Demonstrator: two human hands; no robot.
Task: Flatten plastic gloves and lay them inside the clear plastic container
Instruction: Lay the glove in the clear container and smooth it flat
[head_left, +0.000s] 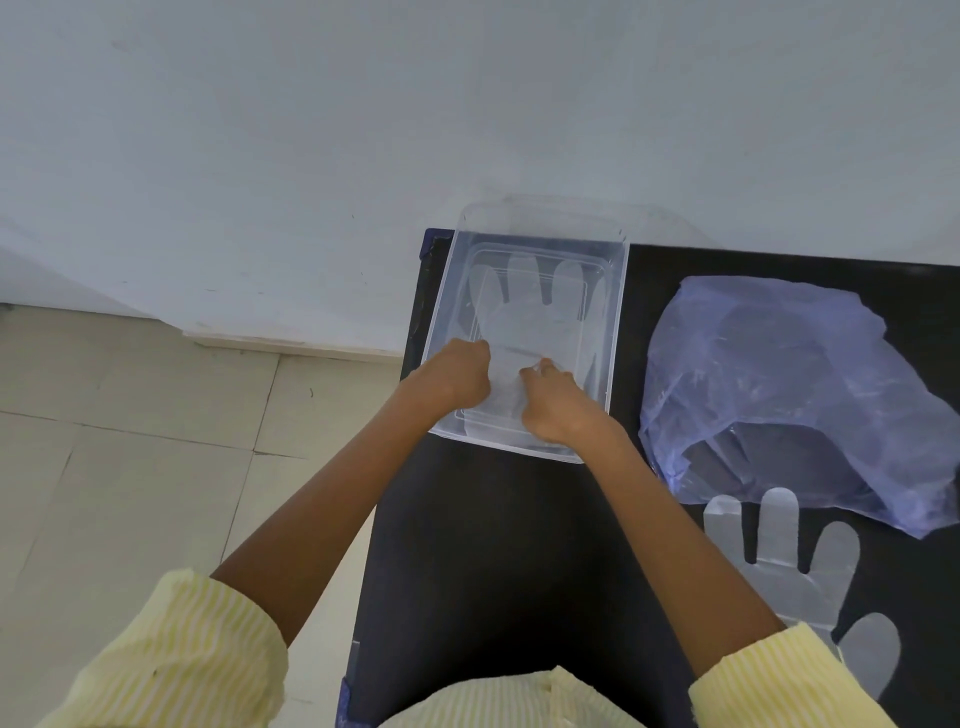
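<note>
The clear plastic container (615, 312) stands at the far left of the black table. A see-through plastic glove (530, 317) lies spread flat on its floor, fingers pointing away from me. Both my hands reach into the container's near half. My left hand (457, 379) is curled with its fingers pressed down on the glove's cuff at the left. My right hand (553, 402) is curled too and pinches the cuff at the right. A second plastic glove (789, 577) lies flat on the table at the near right.
A crumpled bluish plastic bag (779, 384) lies to the right of the container, its lower edge overlapping the second glove's fingertips. The black table (493, 561) ends at the container's left side; tiled floor (130, 441) lies beyond. A white wall rises behind.
</note>
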